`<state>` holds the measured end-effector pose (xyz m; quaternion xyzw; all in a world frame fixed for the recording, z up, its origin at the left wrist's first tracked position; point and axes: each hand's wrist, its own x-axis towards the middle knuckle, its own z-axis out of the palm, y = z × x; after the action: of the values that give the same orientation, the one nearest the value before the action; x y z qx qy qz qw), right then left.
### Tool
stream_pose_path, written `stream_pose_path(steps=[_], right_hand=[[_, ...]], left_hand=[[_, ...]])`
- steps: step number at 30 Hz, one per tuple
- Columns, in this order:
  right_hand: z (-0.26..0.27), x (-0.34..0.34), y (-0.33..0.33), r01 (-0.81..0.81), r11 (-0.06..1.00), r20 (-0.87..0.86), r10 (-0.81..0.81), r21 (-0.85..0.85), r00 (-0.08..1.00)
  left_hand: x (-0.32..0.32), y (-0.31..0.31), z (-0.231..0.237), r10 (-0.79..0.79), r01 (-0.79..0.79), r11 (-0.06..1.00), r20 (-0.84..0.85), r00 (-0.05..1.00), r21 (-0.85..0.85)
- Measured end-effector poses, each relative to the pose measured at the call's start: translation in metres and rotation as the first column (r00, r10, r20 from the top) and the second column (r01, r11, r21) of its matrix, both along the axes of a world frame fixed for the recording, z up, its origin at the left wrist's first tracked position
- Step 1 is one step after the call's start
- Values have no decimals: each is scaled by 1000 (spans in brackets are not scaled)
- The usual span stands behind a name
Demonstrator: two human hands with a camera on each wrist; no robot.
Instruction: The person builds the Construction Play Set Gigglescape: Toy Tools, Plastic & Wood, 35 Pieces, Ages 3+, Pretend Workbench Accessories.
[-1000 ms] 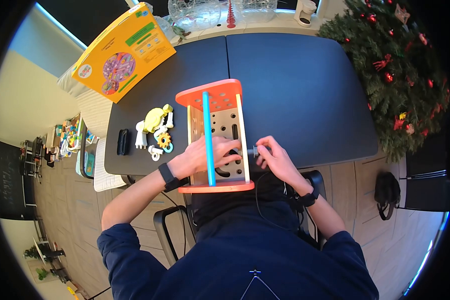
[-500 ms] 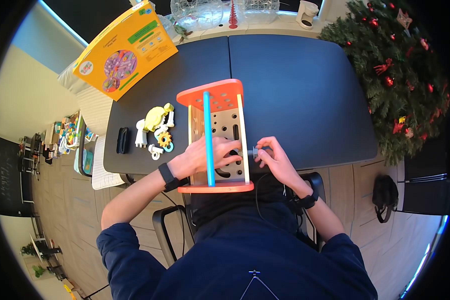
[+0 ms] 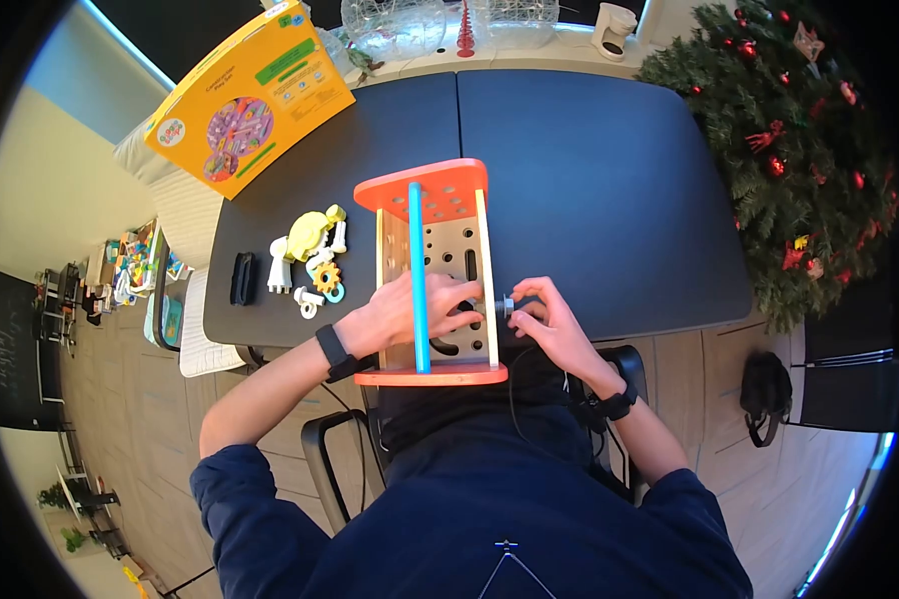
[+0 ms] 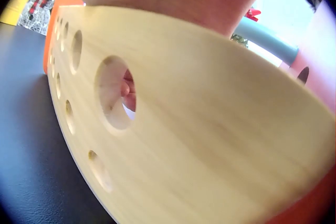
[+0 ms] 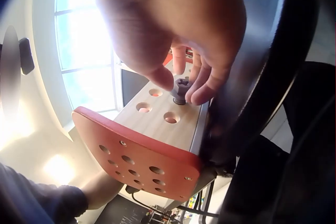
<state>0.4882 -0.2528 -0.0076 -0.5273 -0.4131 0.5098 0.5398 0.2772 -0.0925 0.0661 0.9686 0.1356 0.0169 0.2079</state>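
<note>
A wooden toy toolbox (image 3: 440, 373) with orange-red ends and a blue handle bar (image 3: 418, 270) stands at the table's near edge. My right hand (image 3: 557, 324) pinches the head of a grey toy bolt (image 5: 181, 90) between thumb and fingers, outside the right side panel (image 3: 486, 240). The bolt sits in a hole of that panel. My left hand (image 3: 400, 307) reaches under the bar into the box, thumb and index finger by the panel's inner face opposite the bolt. Whether they hold anything I cannot tell. A fingertip (image 4: 126, 88) shows through a hole in the left wrist view.
Left of the toolbox lie yellow and white toy parts (image 3: 310, 235), an orange gear (image 3: 326, 278) and a black case (image 3: 243, 279). A yellow box (image 3: 255, 110) stands at the back left. A decorated Christmas tree (image 3: 779, 150) borders the table's right side.
My right fingers have shifted slightly round the bolt head, the hand dipping a little. The left hand and toolbox keep their places; the head view has moved slightly.
</note>
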Motion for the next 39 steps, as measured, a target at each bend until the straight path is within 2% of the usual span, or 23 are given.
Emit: stream_pose_path(steps=[1,4,7,10,13,16,19,22,25,28,31,34,37,39], right_hand=[[-1,0,0,-1,998,18,0,55,1000],[-4,2,7,-97,993,10,98,-71,995],[7,5,18,-119,954,-46,110,-277,993],[-2,16,21,-240,893,72,288,-381,955],[14,-4,7,18,967,138,17,-256,990],[-10,-13,9,96,991,86,-103,89,991],[-13,-5,14,9,1000,57,-9,-2,998],[-4,0,19,-40,976,46,51,-214,998],[-6,14,19,-211,902,106,268,-377,957],[9,-3,6,30,973,135,2,-231,991],[-3,-17,5,120,991,37,-122,58,992],[-3,-6,10,12,999,51,-10,-41,999],[0,-4,17,14,988,51,-6,-151,999],[-2,1,15,-51,970,10,55,-237,998]], left_hand=[[0,0,0,2,-2,1000,1,1000,-1],[0,0,0,-1,1,1000,-10,1000,4],[1,1,-2,-13,14,1000,-33,999,17],[-1,1,-1,-28,29,999,-35,999,26],[-1,1,-4,-23,23,1000,-37,999,13],[-1,2,-5,-16,16,1000,-54,998,-8],[0,3,-10,-24,24,1000,-42,999,-2],[0,2,-7,-22,23,1000,-39,999,19],[0,1,-4,-16,17,999,-53,998,27],[-1,1,-4,-22,23,999,-39,999,35],[0,1,-7,-19,20,1000,-28,999,22],[0,1,-9,-26,26,999,-8,1000,21],[0,0,-6,-24,24,999,-2,1000,41],[0,1,-7,-16,16,998,2,1000,64]])
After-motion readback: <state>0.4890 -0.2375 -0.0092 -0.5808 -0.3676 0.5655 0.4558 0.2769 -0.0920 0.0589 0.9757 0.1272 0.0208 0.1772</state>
